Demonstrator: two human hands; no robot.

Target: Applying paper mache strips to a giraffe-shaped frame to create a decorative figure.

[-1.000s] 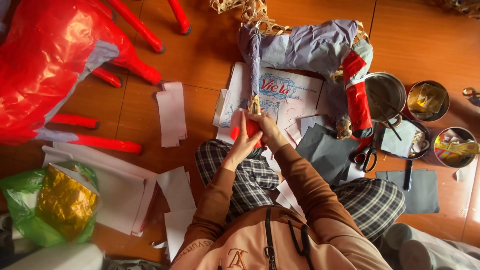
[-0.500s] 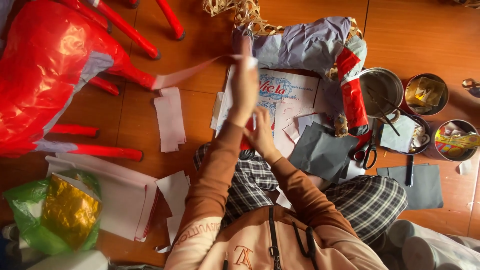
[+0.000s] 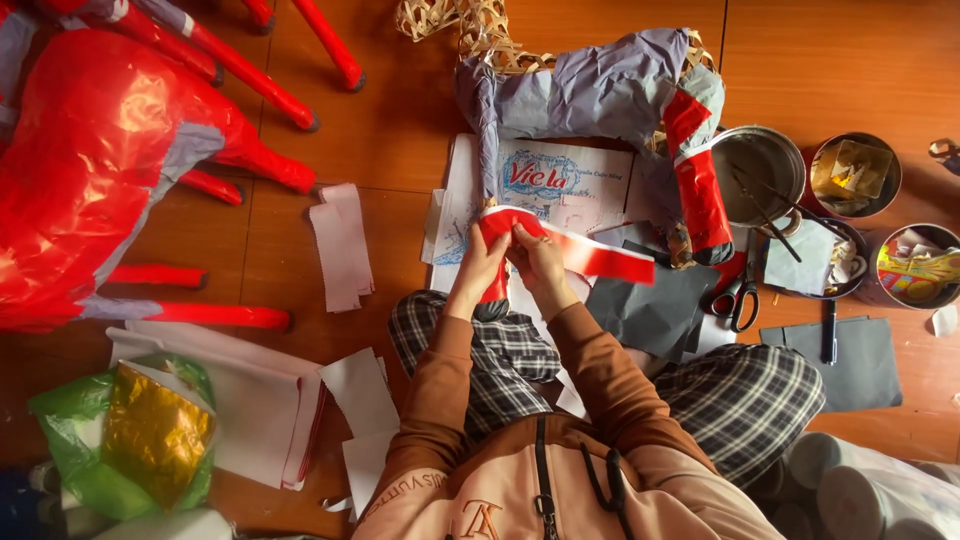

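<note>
A woven-frame animal figure [image 3: 600,90], covered in grey paper, lies on the wooden floor in front of me. I press a red paper strip [image 3: 600,258] round one of its legs [image 3: 488,150]. My left hand [image 3: 480,265] grips the wrapped leg end from the left. My right hand [image 3: 537,258] pinches the strip beside it. The strip's free end trails out to the right. Another leg [image 3: 702,195] of the figure is wrapped in red.
A finished red figure [image 3: 100,160] lies at the left. Cut paper strips [image 3: 340,245], white sheets [image 3: 240,400] and a green bag with gold foil [image 3: 130,435] are on the left. Grey sheets [image 3: 650,305], scissors [image 3: 738,300] and metal tins [image 3: 765,175] stand at the right.
My left hand, which had been lifted high with a long strip, has come back down to the leg. The red strip now lies across the leg and trails right.
</note>
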